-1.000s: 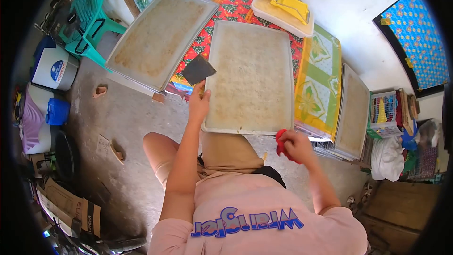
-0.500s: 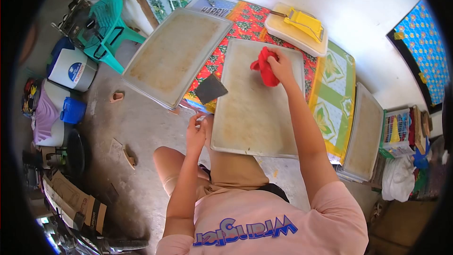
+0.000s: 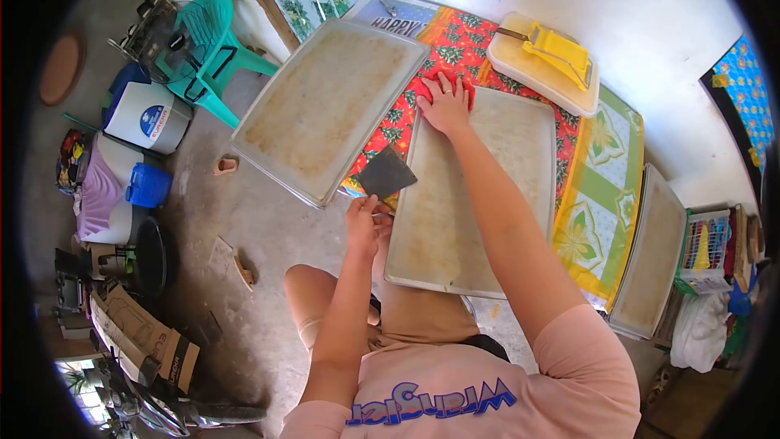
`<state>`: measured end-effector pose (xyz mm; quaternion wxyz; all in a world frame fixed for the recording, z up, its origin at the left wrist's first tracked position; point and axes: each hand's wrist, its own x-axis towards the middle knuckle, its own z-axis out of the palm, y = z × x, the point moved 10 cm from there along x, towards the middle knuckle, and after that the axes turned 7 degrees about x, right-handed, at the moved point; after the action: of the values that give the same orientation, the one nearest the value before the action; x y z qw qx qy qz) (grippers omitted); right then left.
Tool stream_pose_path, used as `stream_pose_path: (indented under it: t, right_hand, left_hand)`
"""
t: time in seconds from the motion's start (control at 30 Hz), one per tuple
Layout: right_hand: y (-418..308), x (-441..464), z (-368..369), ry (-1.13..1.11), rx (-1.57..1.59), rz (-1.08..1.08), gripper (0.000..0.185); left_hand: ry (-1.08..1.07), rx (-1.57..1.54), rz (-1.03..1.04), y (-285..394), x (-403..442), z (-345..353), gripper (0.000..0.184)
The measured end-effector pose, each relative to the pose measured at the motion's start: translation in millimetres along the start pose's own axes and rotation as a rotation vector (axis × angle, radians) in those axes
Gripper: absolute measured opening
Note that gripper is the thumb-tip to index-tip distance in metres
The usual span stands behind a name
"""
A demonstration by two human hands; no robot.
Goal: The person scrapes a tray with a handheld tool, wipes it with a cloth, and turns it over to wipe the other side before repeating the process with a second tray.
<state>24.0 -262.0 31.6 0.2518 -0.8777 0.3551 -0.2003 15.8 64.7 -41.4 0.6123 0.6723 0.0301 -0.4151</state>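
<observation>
My right hand [image 3: 447, 106] presses a bunched red cloth [image 3: 424, 91] against the upper left corner of a flat, stained metal tray [image 3: 479, 187], its fingers spread over the cloth. My left hand [image 3: 366, 218] is beside the tray's lower left edge, with fingers loosely bent and apart and nothing visible in them. Just above its fingertips lies a dark square sheet [image 3: 387, 172], overlapping the tray's left edge. Part of the cloth is hidden under my right hand.
Another stained tray [image 3: 333, 106] lies to the left on the patterned tablecloth [image 3: 455, 36]. A white lidded container [image 3: 508, 53] at the back carries a yellow-framed tool [image 3: 559, 53]. More trays [image 3: 647, 256] are stacked at right. A green chair [image 3: 213, 57] stands left.
My right hand has moved the red cloth left, from the tray's upper middle to its upper left corner, and its fingers have spread. My left hand is nearer the dark sheet. The view has shifted slightly.
</observation>
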Motion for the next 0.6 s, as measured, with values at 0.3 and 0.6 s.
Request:
stream_pose_path:
  t: [0.3, 0.6]
  right_hand:
    - [0, -3, 0, 0.046, -0.054, -0.032, 0.055]
    - [-12, -32, 1, 0.087, -0.047, -0.069, 0.055]
  left_hand:
    - [-0.245, -0.495, -0.172, -40, -65, -12, 0.008]
    - [-0.426, -0.762, -0.203, -51, -116, -3, 0.015]
